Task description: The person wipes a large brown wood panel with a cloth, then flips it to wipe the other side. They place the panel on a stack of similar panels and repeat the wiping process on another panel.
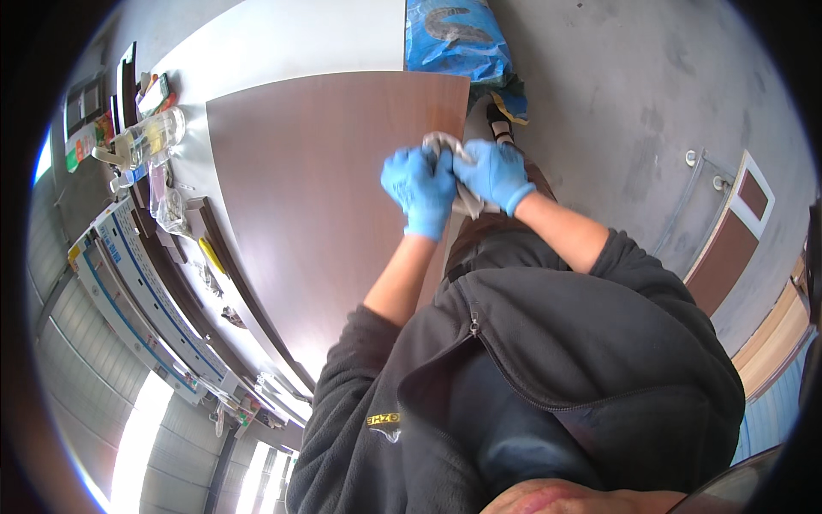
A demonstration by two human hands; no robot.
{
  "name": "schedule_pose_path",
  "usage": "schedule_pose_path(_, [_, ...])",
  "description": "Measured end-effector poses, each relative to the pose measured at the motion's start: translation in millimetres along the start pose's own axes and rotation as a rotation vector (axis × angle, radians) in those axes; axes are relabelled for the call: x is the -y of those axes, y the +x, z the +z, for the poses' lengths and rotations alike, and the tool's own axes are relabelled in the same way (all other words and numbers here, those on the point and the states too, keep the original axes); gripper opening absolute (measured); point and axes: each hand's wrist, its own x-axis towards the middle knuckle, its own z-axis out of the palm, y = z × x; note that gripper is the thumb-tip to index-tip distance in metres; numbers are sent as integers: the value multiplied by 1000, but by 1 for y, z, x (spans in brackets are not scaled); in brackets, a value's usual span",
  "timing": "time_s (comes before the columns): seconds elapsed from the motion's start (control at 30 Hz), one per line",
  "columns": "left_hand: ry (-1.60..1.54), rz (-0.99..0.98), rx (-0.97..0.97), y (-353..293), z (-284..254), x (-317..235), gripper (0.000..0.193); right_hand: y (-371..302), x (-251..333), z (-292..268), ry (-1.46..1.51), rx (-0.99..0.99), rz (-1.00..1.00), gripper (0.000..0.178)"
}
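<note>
A crumpled greyish cloth (469,203) is bunched between my two hands above the right edge of a brown flat panel (317,188). My left hand (421,190), in a blue glove, is closed with its fingers wrapped round the cloth. Just to its right, my right hand (495,171), gloved the same way, grips the cloth too. Part of the cloth loops up beyond the knuckles, and some hangs below between the hands. The panel lies on a white surface (274,43); its near right part is hidden by my left arm and jacket.
A clear bottle (154,137) with yellowish liquid stands at the left among small items. Nearby lie dark strips and a yellow-handled tool (211,255). A blue plastic bag (458,38) is at the far edge. On the right, a brown-and-white panel (728,248) stands over the grey floor (616,111).
</note>
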Motion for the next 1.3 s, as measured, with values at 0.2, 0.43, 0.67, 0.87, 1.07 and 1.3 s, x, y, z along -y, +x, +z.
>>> schedule_pose_path(0.2, [-47,22,-50,8,13,0,37,7,-7,-5,-33,-28,-28,38])
schedule_pose_path(0.43, [-31,29,-89,47,35,-1,38,43,0,-23,93,-94,75,40])
schedule_pose_path(0.67, [-67,-82,-46,-17,2,6,38,-5,6,-8,-74,168,52,37])
schedule_pose_path(0.87, [2,-87,-123,29,28,24,39,43,28,-23,-114,73,-10,38])
schedule_pose_path(1.07, [4,-164,-78,-18,-1,14,35,16,34,-15,-187,209,16,37])
schedule_pose_path(1.3, [136,-105,-150,38,20,22,30,60,37,-17,-145,24,-70,37])
